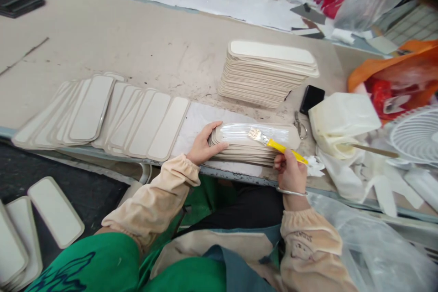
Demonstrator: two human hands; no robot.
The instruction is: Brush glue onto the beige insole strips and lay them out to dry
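Note:
My right hand [290, 171] is closed round the yellow handle of a paintbrush [276, 146]. The brush's bristles rest on the top piece of a low stack of beige rounded panels [246, 153], where a wet, shiny coating [236, 132] covers the panel's middle. At the stack's left end, my left hand [206, 143] steadies it, thumb and fingers spread apart around the corner and edge. Left of that hand, a fanned row of similar panels with pale centres [150, 121] lies along the table's front edge.
Behind stands a taller panel stack [265, 73]. To the right are a black phone-like object [312, 99], a metal clip [300, 127], a whitish plastic container [344, 112] with a stick, an orange bag [369, 70] and a white fan guard [415, 132]. More panels [55, 212] lie on a dark surface at lower left.

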